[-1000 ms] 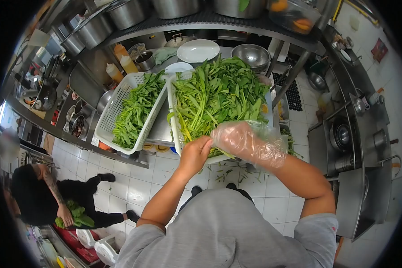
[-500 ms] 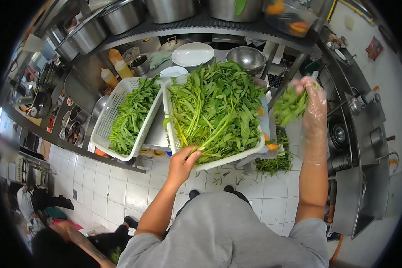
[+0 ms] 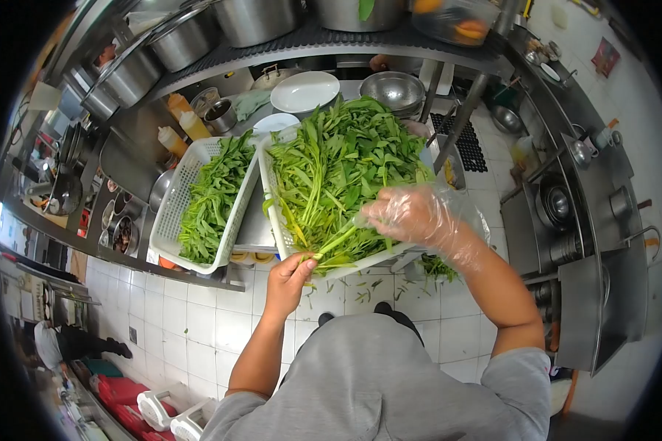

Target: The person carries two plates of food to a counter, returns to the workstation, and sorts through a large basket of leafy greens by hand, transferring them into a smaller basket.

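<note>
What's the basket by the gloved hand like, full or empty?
Full: in the basket, green leaves hide the bottom and heap up above the rim.

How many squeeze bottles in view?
3, left of the sauce pot: orange bottle farthest back, yellow bottle in front of it, amber bottle nearest. Others may be hidden.

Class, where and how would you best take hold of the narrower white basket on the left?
I'd grip the narrower basket by its raised rim, one hand on each long side, coming from the person's side. It is long and open-topped, with greens piled inside, so opposed grips should balance it. Keep to the near half: the gap to the larger basket narrows farther away.
</note>
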Tool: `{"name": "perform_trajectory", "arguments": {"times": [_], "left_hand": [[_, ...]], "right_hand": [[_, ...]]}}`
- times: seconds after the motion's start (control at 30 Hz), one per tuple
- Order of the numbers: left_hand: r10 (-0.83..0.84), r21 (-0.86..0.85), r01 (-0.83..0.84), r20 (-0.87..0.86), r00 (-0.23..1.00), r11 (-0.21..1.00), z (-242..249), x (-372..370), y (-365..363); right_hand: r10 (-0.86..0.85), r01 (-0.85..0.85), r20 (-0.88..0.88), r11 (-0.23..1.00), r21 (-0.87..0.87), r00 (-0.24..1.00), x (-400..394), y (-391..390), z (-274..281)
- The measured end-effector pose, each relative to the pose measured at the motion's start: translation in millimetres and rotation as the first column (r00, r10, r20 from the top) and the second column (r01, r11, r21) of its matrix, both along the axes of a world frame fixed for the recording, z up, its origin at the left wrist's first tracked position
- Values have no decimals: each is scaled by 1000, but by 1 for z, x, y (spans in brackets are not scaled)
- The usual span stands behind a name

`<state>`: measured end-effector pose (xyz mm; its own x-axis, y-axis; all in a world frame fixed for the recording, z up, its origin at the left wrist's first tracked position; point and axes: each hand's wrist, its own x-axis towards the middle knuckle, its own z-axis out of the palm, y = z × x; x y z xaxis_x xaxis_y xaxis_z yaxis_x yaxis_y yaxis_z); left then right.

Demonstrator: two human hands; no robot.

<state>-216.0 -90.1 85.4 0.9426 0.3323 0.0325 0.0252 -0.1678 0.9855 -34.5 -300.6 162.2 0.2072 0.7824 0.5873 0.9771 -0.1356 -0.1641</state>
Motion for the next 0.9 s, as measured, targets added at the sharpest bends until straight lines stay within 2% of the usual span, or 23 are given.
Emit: {"name": "perform_trajectory", "arguments": {"times": [0.07, 0.1, 0.13, 0.27, 0.3, 0.33, 0.37, 0.4, 0.43, 0.47, 0.5, 0.53, 0.57, 0.63, 0.7, 0.77, 0.8, 0.83, 0.87, 0.9], "left_hand": [[6, -130, -4, 17, 1000, 991, 0, -2, -1], [15, -131, -13, 16, 1000, 991, 0, -4, -1], [3, -148, -5, -12, 1000, 989, 0, -6, -1], [-43, -230, 32, -45, 998, 973, 2, -6, -13], [-42, -232, 29, -50, 998, 972, 6, -4, -18], [-52, -234, 48, -10, 999, 971, 12, 1, -23], [-61, -235, 66, 29, 998, 970, 15, 5, -25], [-51, -242, 61, 50, 997, 968, 16, 8, -26], [-51, -244, 62, 49, 997, 968, 17, 9, -27], [-51, -260, 65, 58, 997, 963, 19, 10, -29], [-47, -275, 65, 69, 996, 959, 21, 12, -31], [-39, -276, 57, 71, 997, 959, 21, 15, -34], [-92, -227, 110, 91, 992, 968, 20, 19, -40], [-179, -144, 195, 121, 976, 970, 23, 30, -57], [-261, -107, 275, 122, 957, 956, 34, 51, -80], [-365, -107, 373, 90, 927, 921, 46, 79, -106], [-426, -109, 431, 65, 902, 896, 52, 94, -122], [-428, 48, 428, 219, 877, 902, 42, 114, -142], [-445, 203, 397, 362, 819, 895, 31, 131, -160], [-446, 205, 397, 357, 821, 895, 28, 139, -171]], "right_hand": [[-29, 29, 12, 997, -67, 1000, -4, 5, -7], [-64, 67, 26, 989, -132, 998, -5, 7, -12], [-54, 56, 29, 998, -43, 998, -5, 11, -18], [-112, 107, 109, 993, 54, 988, -7, 17, -26], [-102, 152, -216, 961, 233, 971, -7, 21, -25], [-24, 250, -512, 891, 378, 858, -7, 23, -25], [29, 444, -773, 805, 394, 634, -8, 16, -10], [130, 624, -930, 708, 330, 345, -5, 4, 12], [185, 715, -950, 625, 312, 253, 7, -10, 28], [410, 805, -909, 515, 296, 73, 19, -31, 31], [465, 818, -879, 461, 344, 107, 18, -50, 43], [396, 845, -892, 381, 374, 217, 14, -69, 51], [270, 909, -902, 158, 387, 337, -1, -67, 71], [279, 808, -849, 280, 518, 448, 7, -140, 58], [71, 866, -870, 80, 493, 488, -17, -147, 89], [74, 763, -767, 74, 642, 637, -25, -189, 78], [113, 745, -747, 68, 664, 655, -29, -206, 72], [151, 728, -727, 58, 683, 670, -34, -221, 67], [346, 647, -674, 207, 734, 653, -39, -234, 62], [349, 650, -675, 204, 732, 650, -45, -229, 62]]}}
